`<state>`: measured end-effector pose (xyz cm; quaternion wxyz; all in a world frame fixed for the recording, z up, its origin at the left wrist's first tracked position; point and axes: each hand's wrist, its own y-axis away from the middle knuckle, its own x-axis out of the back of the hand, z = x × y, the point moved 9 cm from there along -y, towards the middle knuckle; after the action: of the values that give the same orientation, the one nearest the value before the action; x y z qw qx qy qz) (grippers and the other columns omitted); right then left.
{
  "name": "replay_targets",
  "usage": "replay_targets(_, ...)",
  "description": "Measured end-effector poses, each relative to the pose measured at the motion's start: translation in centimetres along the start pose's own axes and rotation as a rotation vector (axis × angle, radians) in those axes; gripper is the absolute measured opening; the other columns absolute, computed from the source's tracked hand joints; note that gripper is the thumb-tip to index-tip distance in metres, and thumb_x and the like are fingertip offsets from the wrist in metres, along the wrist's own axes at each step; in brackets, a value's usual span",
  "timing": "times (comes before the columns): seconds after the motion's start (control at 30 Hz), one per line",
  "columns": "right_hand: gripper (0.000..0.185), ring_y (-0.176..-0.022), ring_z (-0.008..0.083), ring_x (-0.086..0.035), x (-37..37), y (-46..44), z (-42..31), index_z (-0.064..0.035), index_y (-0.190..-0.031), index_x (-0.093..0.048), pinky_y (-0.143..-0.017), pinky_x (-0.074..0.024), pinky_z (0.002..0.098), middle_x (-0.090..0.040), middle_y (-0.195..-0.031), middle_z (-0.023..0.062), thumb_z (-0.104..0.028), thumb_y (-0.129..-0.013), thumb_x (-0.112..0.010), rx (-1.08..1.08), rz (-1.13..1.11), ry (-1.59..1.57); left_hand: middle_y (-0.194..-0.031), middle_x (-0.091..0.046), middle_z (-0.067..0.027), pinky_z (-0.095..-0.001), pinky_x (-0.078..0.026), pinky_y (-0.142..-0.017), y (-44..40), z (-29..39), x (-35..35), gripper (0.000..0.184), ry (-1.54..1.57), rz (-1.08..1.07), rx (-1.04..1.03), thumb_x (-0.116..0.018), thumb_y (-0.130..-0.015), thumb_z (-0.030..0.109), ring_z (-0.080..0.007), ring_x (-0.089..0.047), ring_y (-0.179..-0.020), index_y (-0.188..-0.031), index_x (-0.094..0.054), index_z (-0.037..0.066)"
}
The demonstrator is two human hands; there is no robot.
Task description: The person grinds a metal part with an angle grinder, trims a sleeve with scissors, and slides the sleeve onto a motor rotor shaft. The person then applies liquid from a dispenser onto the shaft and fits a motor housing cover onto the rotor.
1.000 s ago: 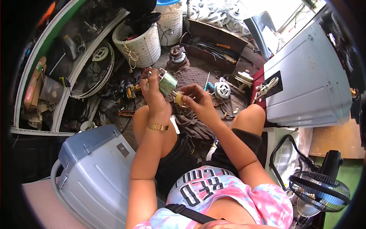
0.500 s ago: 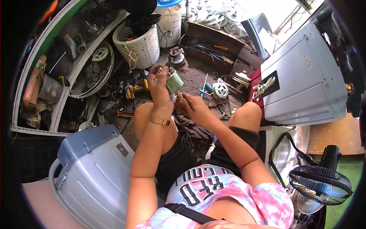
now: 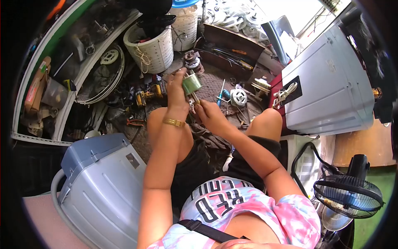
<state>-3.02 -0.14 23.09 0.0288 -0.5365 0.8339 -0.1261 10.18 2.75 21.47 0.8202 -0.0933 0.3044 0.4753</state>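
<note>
A green cylindrical part (image 3: 191,84) with metallic pieces at its ends is held out above the floor between my knees. My left hand (image 3: 177,91), with a gold watch at the wrist, is closed around its left side. My right hand (image 3: 208,113) pinches the narrow lower end, where a small brass-coloured piece shows. What exactly the right fingertips grip is partly hidden. Just beyond the part sits a rusty motor (image 3: 191,60) on the floor. To the right lie a blue-handled screwdriver (image 3: 221,97) and a round white slotted piece (image 3: 239,98).
A yellow drill (image 3: 143,97) and red-handled pliers (image 3: 135,122) lie left of my knees. White perforated baskets (image 3: 155,52) and a brown tool box (image 3: 232,39) stand ahead. Large grey appliance bodies (image 3: 105,178) flank me, with a black fan (image 3: 348,196) at lower right.
The green part and both hands have shifted slightly, and the part stands a little more upright. My left fingers have turned around it. The right hand keeps its pinch at the lower end.
</note>
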Motion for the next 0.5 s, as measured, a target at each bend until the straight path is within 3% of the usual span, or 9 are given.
replay_targets(0.07,0.031,-0.035,0.0200,-0.042,-2.9,1.6,-1.4,-0.0102,-0.078,-0.046,-0.039,-0.0333,0.0307,-0.052,-0.054,0.0072,-0.034,-0.097,-0.042,-0.429,-0.215,-0.871,-0.088,-0.060,-0.0078,-0.0436,-0.057,-0.064,3.1,2.3,-4.0,0.028,0.326,-0.189,0.185,-0.063,-0.086,0.030,-0.0237,-0.063,-0.081,-0.104,-0.056,0.010)
replay_targets(0.1,0.032,-0.037,0.0171,-0.045,-5.0,2.3,-4.3,-0.0095,-0.078,-0.046,-0.038,-0.0351,0.0294,-0.054,-0.056,0.0078,-0.034,-0.097,-0.041,-0.434,-0.442,-1.639,-0.087,-0.060,-0.0067,-0.0436,-0.056,-0.064,4.2,3.0,-5.3,0.026,0.403,-0.244,0.220,-0.063,-0.085,0.029,-0.0226,-0.063,-0.080,-0.103,-0.056,0.011)
replay_targets(0.2,0.034,-0.037,0.0122,-0.044,-2.4,1.0,-0.4,-0.0096,-0.078,-0.045,-0.039,-0.0354,0.0265,-0.053,-0.055,0.0076,-0.037,-0.098,-0.040,-0.404,-0.150,-0.588,-0.092,-0.062,-0.0099,-0.0460,-0.056,-0.069,1.9,1.3,-2.8,0.030,0.277,-0.199,0.157,-0.060,-0.087,0.035,-0.0252,-0.063,-0.082,-0.105,-0.058,0.011)
replay_targets(0.27,0.032,-0.039,0.0131,-0.046,-2.5,1.5,-0.9,-0.0084,-0.080,-0.046,-0.041,-0.0374,0.0265,-0.053,-0.055,0.0077,-0.034,-0.098,-0.041,-0.418,-0.126,-0.559,-0.096,-0.063,-0.0145,-0.0474,-0.056,-0.071,0.8,1.8,-1.2,0.036,-0.030,-0.042,-0.023,-0.056,-0.088,0.040,-0.0294,-0.064,-0.085,-0.110,-0.058,0.011)
replay_targets(0.33,0.030,-0.041,0.0140,-0.048,-2.2,1.6,-1.5,-0.0072,-0.081,-0.047,-0.042,-0.0395,0.0265,-0.053,-0.056,0.0079,-0.031,-0.099,-0.041,-0.438,-0.110,-0.516,-0.094,-0.062,-0.0126,-0.0462,-0.056,-0.069,2.4,1.2,-2.9,0.036,0.279,-0.200,0.195,-0.057,-0.088,0.038,-0.0279,-0.064,-0.081,-0.112,-0.057,0.011)
replay_targets(0.37,0.028,-0.046,0.0155,-0.051,-4.1,1.9,-4.6,-0.0041,-0.084,-0.049,-0.046,-0.0425,0.0279,-0.053,-0.058,0.0072,-0.026,-0.100,-0.040,-0.332,-0.367,-1.246,-0.093,-0.062,-0.0110,-0.0460,-0.056,-0.067,3.9,2.7,-4.8,0.033,0.378,-0.302,0.220,-0.058,-0.088,0.036,-0.0263,-0.063,-0.079,-0.111,-0.057,0.012)
replay_targets(0.4,0.028,-0.047,0.0156,-0.051,-3.7,1.7,-3.7,-0.0038,-0.084,-0.048,-0.046,-0.0430,0.0280,-0.053,-0.058,0.0072,-0.025,-0.100,-0.040,-0.338,-0.276,-1.015,-0.091,-0.062,-0.0094,-0.0459,-0.056,-0.066,4.9,3.7,-6.2,0.031,0.477,-0.403,0.242,-0.060,-0.087,0.034,-0.0247,-0.063,-0.077,-0.109,-0.057,0.012)
replay_targets(0.47,0.028,-0.048,0.0157,-0.052,-2.4,1.0,-2.2,-0.0031,-0.084,-0.048,-0.047,-0.0438,0.0284,-0.053,-0.059,0.0073,-0.023,-0.100,-0.039,-0.331,-0.098,-0.558,-0.089,-0.061,-0.0090,-0.0458,-0.056,-0.065,3.1,3.6,-4.2,0.032,0.232,-0.256,0.080,-0.060,-0.088,0.034,-0.0231,-0.063,-0.076,-0.109,-0.056,0.010)
replay_targets(0.5,0.026,-0.046,0.0162,-0.052,-0.7,-0.2,-1.2,-0.0047,-0.083,-0.046,-0.047,-0.0440,0.0282,-0.052,-0.058,0.0072,-0.023,-0.100,-0.038,-0.108,-0.056,0.092,-0.090,-0.061,-0.0100,-0.0460,-0.056,-0.065,1.3,2.3,-2.0,0.033,0.018,-0.137,-0.068,-0.059,-0.088,0.035,-0.0237,-0.063,-0.077,-0.110,-0.056,0.010)
